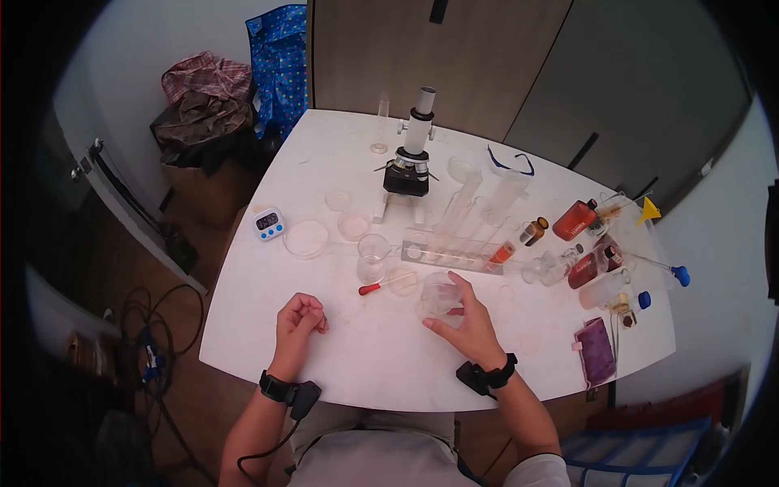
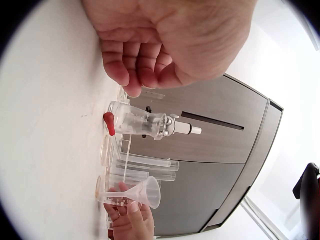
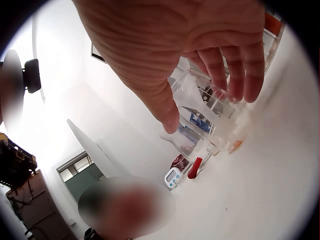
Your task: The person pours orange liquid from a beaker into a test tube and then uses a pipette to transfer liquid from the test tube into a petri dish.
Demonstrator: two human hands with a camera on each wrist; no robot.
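Observation:
In the head view my right hand grips a small clear beaker low over the near middle of the table, thumb on one side and fingers round the other. A translucent white funnel stands in it, wide mouth up. My left hand holds nothing; its fingers hang loosely curled above the tabletop, left of the beaker. Between and beyond the hands lie a dropper with a red bulb, its tip over a shallow clear dish, and a clear glass flask.
Behind stands a microscope. A rack holds several test tubes. Brown and red-labelled bottles crowd the right side, near a purple pouch. At left are a timer and a round dish. Safety glasses lie at the back.

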